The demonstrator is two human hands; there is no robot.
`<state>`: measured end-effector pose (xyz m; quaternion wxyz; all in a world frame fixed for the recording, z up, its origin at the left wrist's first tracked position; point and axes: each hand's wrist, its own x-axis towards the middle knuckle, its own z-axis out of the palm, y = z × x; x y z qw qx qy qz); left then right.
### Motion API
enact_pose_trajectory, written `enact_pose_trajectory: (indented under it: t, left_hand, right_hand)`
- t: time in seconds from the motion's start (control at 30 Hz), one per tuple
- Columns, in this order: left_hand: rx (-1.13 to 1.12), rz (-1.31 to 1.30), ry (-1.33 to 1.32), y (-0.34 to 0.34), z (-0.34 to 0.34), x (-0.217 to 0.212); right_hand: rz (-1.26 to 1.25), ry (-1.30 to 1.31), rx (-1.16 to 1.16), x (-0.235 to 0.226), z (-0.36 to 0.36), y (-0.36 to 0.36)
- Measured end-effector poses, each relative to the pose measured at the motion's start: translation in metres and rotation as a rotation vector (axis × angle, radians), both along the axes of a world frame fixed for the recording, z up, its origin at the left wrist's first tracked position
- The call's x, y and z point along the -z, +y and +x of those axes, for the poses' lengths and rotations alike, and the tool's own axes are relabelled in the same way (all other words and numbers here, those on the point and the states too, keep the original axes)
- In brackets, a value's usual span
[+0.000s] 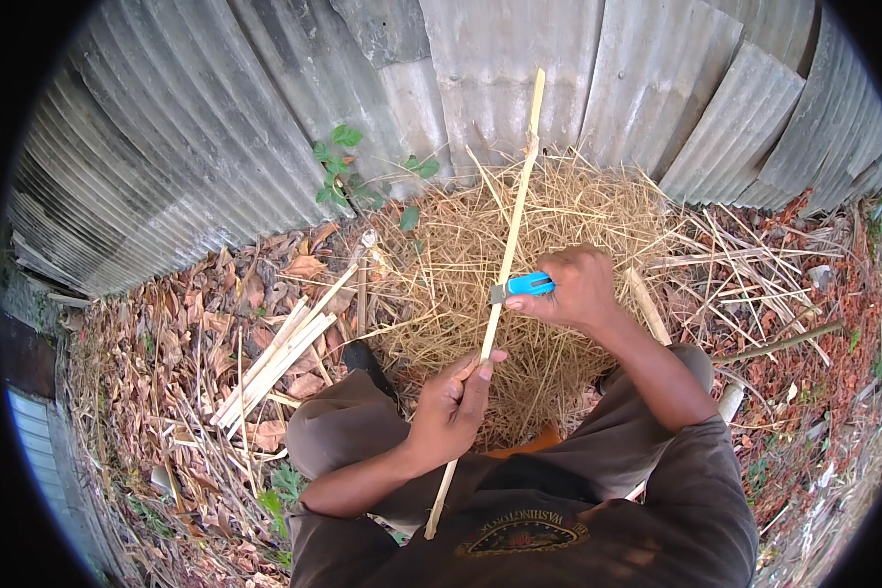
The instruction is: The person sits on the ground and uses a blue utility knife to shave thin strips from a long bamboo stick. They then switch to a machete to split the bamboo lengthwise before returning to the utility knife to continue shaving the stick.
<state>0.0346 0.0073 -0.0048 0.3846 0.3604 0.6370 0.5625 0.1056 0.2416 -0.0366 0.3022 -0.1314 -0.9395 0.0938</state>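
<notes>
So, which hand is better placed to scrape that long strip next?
Probably the right hand: it grips the blue-handled blade, which lies across the long strip. The left hand holds only the strip, nearer the body.

Pale wooden strip (514, 230), matt, rough at its far knot (532, 148)
The blue handle (532, 284) looks like smooth plastic, the grey blade (498, 293) like metal; the far corrugated sheets (505, 78) are dull, stained metal, the near trousers (348, 426) matt cloth.
</notes>
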Motion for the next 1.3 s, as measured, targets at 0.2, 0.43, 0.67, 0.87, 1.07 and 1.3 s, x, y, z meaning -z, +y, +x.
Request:
enact_pose_trajectory:
  t: [0.2, 0.43, 0.67, 0.87, 1.07, 1.3]
  left_hand:
    - [0.020, -0.016, 0.014, -0.003, 0.000, 0.002]
    - [0.056, -0.039, -0.027, -0.005, 0.001, -0.001]
    - [0.102, -0.046, -0.057, -0.006, 0.016, -0.004]
    - [0.123, -0.044, -0.063, 0.001, -0.004, 0.005]
    - [0.123, -0.039, -0.158, 0.000, -0.008, 0.006]
    - [0.123, -0.057, -0.110, 0.000, -0.008, 0.008]
  right_hand:
    - [0.124, 0.078, -0.013, 0.010, -0.010, 0.019]
    - [0.121, 0.075, 0.060, 0.022, -0.016, 0.048]
    - [0.063, 0.014, 0.262, 0.015, -0.010, 0.109]
    - [-0.355, -0.041, 0.317, 0.009, -0.011, 0.086]
    - [-1.240, -0.092, 0.140, -0.001, -0.004, 0.071]
    - [-0.840, 0.268, 0.180, 0.013, 0.010, 0.083]
